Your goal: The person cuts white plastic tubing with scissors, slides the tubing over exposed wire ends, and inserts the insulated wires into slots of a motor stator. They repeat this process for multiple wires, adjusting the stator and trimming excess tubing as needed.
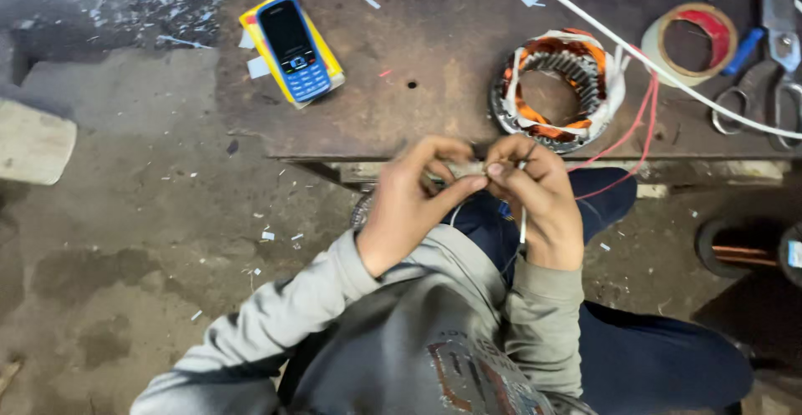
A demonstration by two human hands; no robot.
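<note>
At the desk's (401, 114) near edge, both hands pinch a thin wire (523, 223): left hand (413, 202), right hand (535, 206), fingers closed. Keeping it taut near the stator (558, 89) seems wise.

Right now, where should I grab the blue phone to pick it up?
Grip the blue phone by its two long edges, coming from above. It lies flat and tilted on a yellow box, so its narrow sides stand free for fingers.

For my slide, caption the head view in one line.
Both hands, left hand and right hand, pinch a thin wire before a copper-wound stator on a worn metal bench.
</note>
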